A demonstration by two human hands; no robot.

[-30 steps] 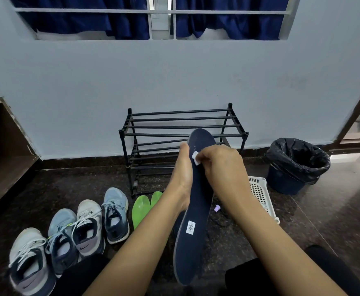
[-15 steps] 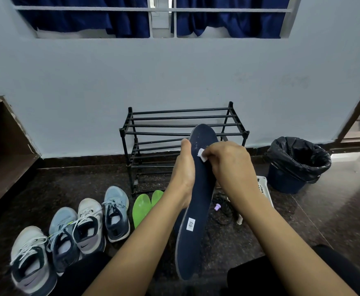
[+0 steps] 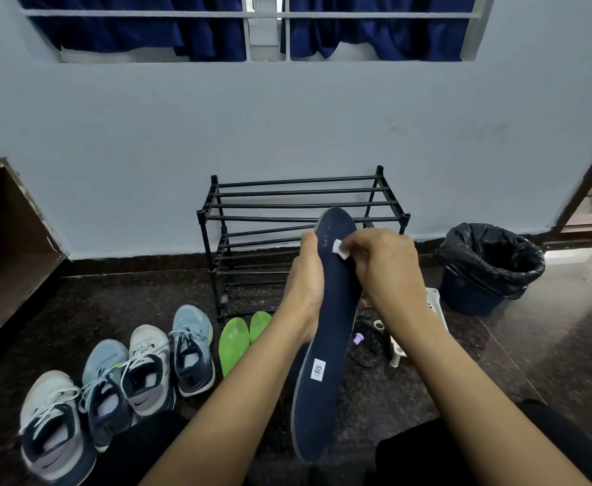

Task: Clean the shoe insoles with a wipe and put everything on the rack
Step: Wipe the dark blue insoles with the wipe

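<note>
Head view. One navy insole (image 3: 326, 345) is held up in front of the rack (image 3: 287, 191), with its toe end raised over the rack's right half and its heel end toward the viewer. Near the heel it bears one white label (image 3: 318, 369) with a small square logo, whose characters are too small to read. The left hand (image 3: 306, 285) grips the insole's left edge, thumb laid along that edge, the other fingers hidden behind it. The right hand (image 3: 385, 271) has its fingers curled together, pinching one small white wipe (image 3: 340, 248) against the insole's toe area. Left of the rack, four shoes (image 3: 192, 349) stand in a row on the floor. Two of them show a swoosh mark at the heel, with no legible wording. Two green insoles (image 3: 234, 340) lie side by side at the rack's foot, beside the nearest shoe. Right of the rack stands one bin (image 3: 487, 268) with a black liner. One white basket (image 3: 433, 303) lies between bin and rack, partly behind the right hand.
</note>
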